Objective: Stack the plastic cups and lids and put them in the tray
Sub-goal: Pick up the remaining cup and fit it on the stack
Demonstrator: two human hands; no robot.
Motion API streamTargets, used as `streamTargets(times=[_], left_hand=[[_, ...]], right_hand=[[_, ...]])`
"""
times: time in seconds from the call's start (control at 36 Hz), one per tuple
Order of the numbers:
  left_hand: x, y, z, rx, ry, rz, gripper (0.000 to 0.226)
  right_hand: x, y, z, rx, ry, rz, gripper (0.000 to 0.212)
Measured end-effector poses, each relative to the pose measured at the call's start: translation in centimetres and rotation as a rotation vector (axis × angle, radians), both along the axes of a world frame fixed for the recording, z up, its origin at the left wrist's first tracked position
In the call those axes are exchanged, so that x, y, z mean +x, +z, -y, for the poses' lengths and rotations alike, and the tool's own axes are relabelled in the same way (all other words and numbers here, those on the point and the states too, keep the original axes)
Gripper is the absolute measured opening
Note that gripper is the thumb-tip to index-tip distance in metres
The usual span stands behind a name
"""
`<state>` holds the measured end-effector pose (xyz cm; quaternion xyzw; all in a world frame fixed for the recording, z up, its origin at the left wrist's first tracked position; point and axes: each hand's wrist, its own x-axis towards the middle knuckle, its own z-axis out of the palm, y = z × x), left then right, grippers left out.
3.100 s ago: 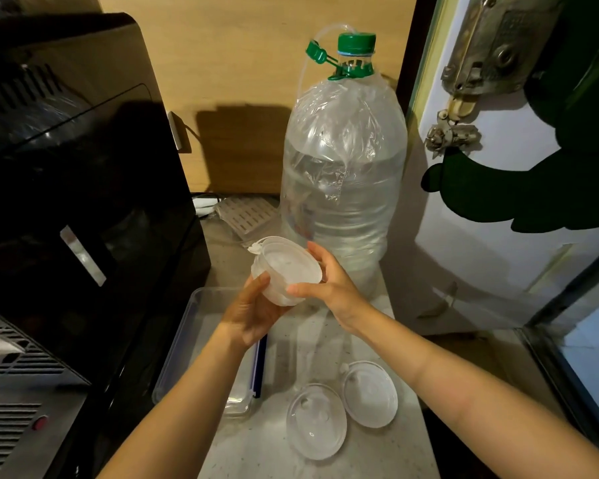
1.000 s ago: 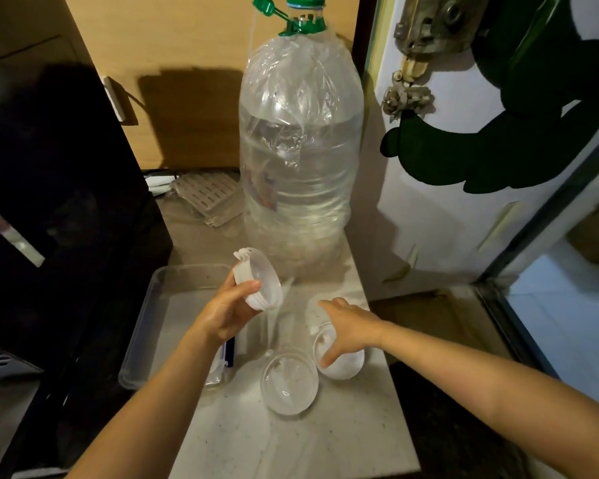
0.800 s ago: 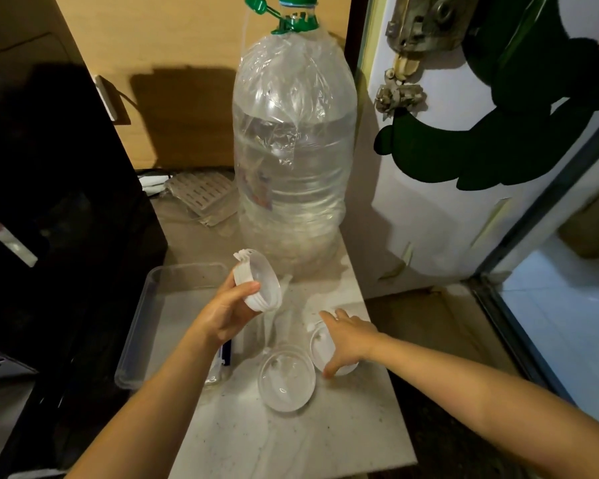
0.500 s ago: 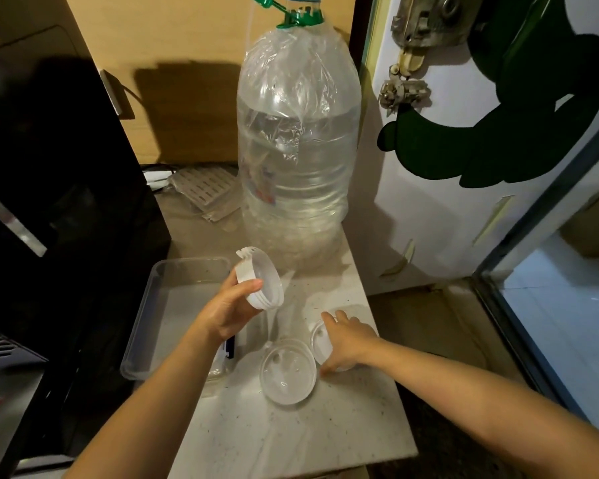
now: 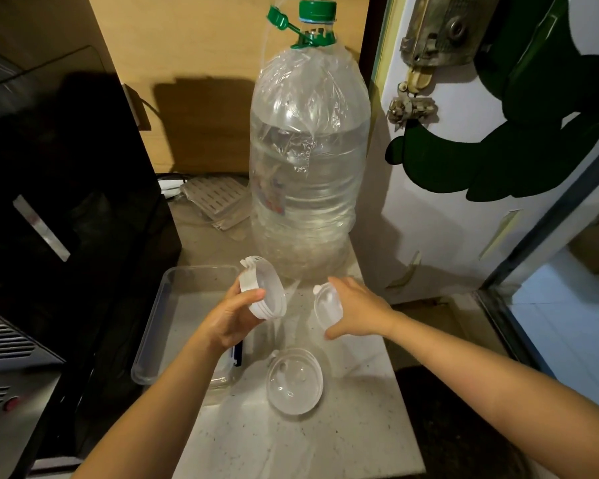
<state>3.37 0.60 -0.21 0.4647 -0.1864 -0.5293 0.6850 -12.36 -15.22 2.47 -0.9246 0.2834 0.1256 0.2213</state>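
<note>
My left hand (image 5: pixel 229 318) grips a stack of white translucent plastic cups (image 5: pixel 263 292), tilted with the open mouth facing right, above the right edge of the clear tray (image 5: pixel 159 316). My right hand (image 5: pixel 355 311) holds a clear round lid (image 5: pixel 326 307) on edge, lifted off the counter and facing the cups. A second clear lid (image 5: pixel 294 381) lies flat on the marble counter (image 5: pixel 291 444) below both hands.
A big water bottle (image 5: pixel 308 174) with a green cap stands right behind the hands. A black appliance (image 5: pixel 59 202) walls the left side beside the tray. The counter's right edge drops off next to a white door (image 5: pixel 446 219). A small blue-edged item (image 5: pixel 237 354) lies at the tray's right rim.
My right hand has picked one lid up off the counter and raised it toward the cups. My left hand keeps the cup stack in about the same place.
</note>
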Motion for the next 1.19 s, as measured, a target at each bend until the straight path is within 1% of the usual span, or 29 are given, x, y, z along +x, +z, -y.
streamTargets(times=[0.03, 0.11, 0.19, 0.31, 0.53, 0.75, 0.86, 1.03, 1.14, 1.19], left_hand=[[-0.1, 0.1, 0.0, 0.001, -0.001, 0.002, 0.11], [-0.2, 0.7, -0.2, 0.014, -0.009, 0.009, 0.094], [-0.2, 1.0, -0.2, 0.016, -0.015, 0.001, 0.099], [-0.3, 1.5, -0.3, -0.006, -0.047, 0.006, 0.103], [-0.3, 2.4, -0.4, -0.062, -0.083, 0.019, 0.099], [-0.1, 3.2, -0.6, -0.129, -0.095, 0.013, 0.088], [0.1, 3.2, -0.6, -0.122, -0.071, 0.007, 0.088], [0.1, 3.3, -0.9, -0.135, -0.047, -0.031, 0.098], [0.4, 3.1, -1.0, -0.124, -0.05, 0.0, 0.089], [0.6, 3.1, -1.0, -0.101, -0.048, 0.02, 0.09]], right_hand=[[0.2, 0.8, 0.1, 0.021, 0.006, 0.045, 0.11], [0.9, 3.0, -0.2, 0.115, 0.031, 0.174, 0.11], [1.5, 4.7, -0.7, 0.224, 0.06, 0.267, 0.111], [2.4, 5.8, -1.6, 0.306, 0.12, 0.326, 0.11], [4.6, 5.9, -3.1, 0.31, 0.214, 0.321, 0.109], [5.7, 6.3, -3.2, 0.294, 0.29, 0.307, 0.112], [6.1, 6.2, -3.2, 0.315, 0.315, 0.285, 0.115], [6.6, 6.0, -3.4, 0.343, 0.357, 0.245, 0.116], [6.8, 5.7, -3.5, 0.398, 0.358, 0.242, 0.116], [6.9, 5.4, -3.6, 0.425, 0.356, 0.242, 0.117]])
